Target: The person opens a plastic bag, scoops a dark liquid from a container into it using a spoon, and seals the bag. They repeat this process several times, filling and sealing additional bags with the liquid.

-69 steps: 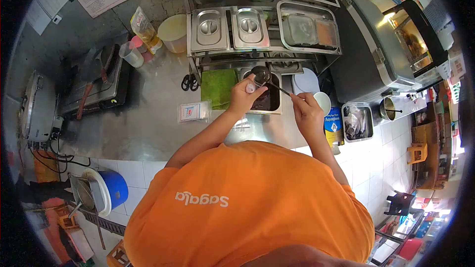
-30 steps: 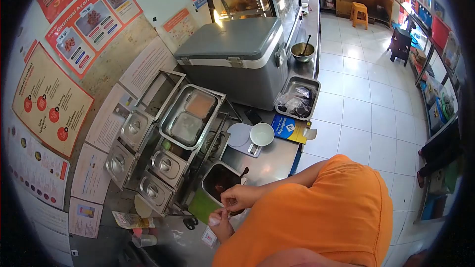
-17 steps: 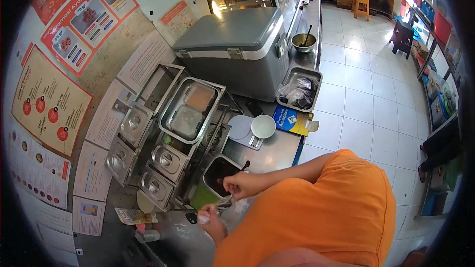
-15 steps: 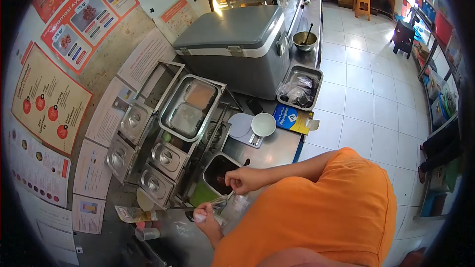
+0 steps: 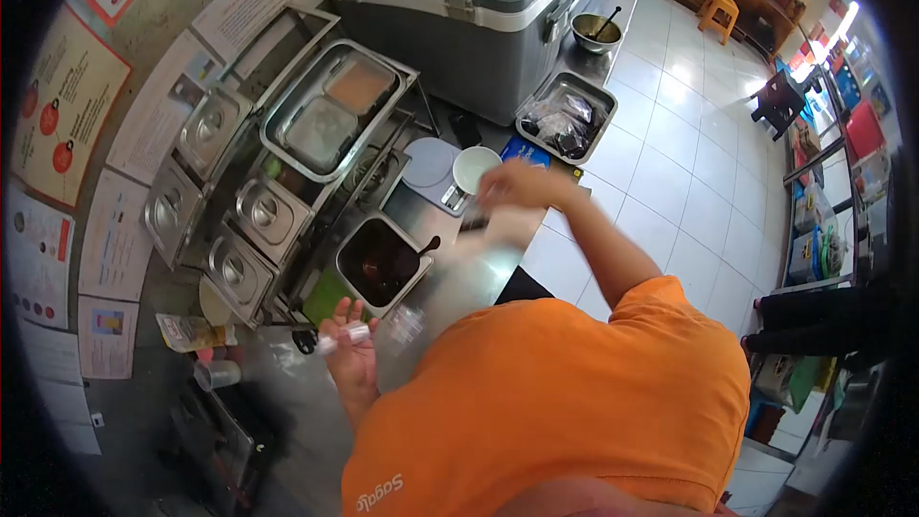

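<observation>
My left hand is at the near side of the steel counter, its fingers around a small whitish cylindrical thing whose kind I cannot make out. Clear plastic lies just right of that hand. Beyond it stands a deep steel pan of dark sauce, with a dark handle sticking out over its rim. My right hand is stretched forward beside a white bowl on a kitchen scale. Motion smears its fingers, and a pale blur lies below it.
Lidded steel pans stand in a rack at the left. A grey cooler box sits behind, next to a steel tray of bagged items and a metal bowl. Another person's dark-clothed legs show at the right.
My right hand has left the area by the sauce pan and moved forward and right to the white bowl. My left hand has turned, showing more of the whitish thing. The view has shifted.
</observation>
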A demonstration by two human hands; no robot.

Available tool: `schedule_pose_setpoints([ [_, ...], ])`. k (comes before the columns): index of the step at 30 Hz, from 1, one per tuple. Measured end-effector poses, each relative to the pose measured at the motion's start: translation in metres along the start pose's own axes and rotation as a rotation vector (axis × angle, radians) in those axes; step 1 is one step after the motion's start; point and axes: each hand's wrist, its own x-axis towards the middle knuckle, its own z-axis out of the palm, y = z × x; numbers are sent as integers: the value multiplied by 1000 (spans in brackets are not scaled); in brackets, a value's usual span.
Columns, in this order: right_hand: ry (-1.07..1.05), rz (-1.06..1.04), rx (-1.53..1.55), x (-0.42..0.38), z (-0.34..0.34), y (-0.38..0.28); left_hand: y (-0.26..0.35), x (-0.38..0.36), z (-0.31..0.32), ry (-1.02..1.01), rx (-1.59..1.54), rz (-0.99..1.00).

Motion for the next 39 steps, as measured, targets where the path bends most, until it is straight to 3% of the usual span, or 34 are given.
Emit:
schedule_pose_setpoints([
  [2,322,214,163,-15,-42,28,4,-6,-13,-2,-172,-53],
  [5,686,415,-278,-21,-98,113,5,-7,-28,67,-288,-110],
  [7,810,640,-621,-22,-122,146,4,-8,-27,103,-287,-120],
  [8,813,640,-618,-25,-124,170,3,-8,-26,139,-290,-127],
  [11,717,946,-623,-26,-108,247,-5,-6,-26,160,-262,-180],
  [13,729,951,-605,-25,-77,263,-7,-3,-21,164,-246,-195],
  [15,993,759,-778,-20,-42,263,-3,-3,-22,170,-218,-227],
  [17,993,635,-510,-15,-22,217,-5,2,-19,117,-227,-227],
  [18,1066,434,-573,-10,-1,179,-7,3,-14,112,-228,-231],
  [19,928,457,-166,1,11,149,-9,4,-8,100,-238,-245],
  [20,989,149,-267,6,36,111,-10,5,-1,87,-248,-256],
  [21,950,88,-72,20,72,92,-11,8,8,81,-250,-255],
  [22,721,226,273,19,86,28,-11,10,19,-56,-180,-263],
  [23,452,65,454,19,98,-5,-12,10,26,-192,-111,-272],
  [24,276,-64,489,20,105,-37,-18,12,26,-248,-104,-263],
  [25,268,-343,420,26,117,-52,-20,12,32,-253,-108,-259],
  [27,206,-480,365,35,130,-77,-20,7,44,-248,10,-210],
  [31,65,-381,276,42,139,-106,-24,-10,27,-256,-133,-231],
  [33,-166,-334,393,41,131,-114,-28,-15,23,-319,-75,-164],
  [39,-198,-350,380,39,139,-114,-29,-20,25,-310,-201,-142],
])
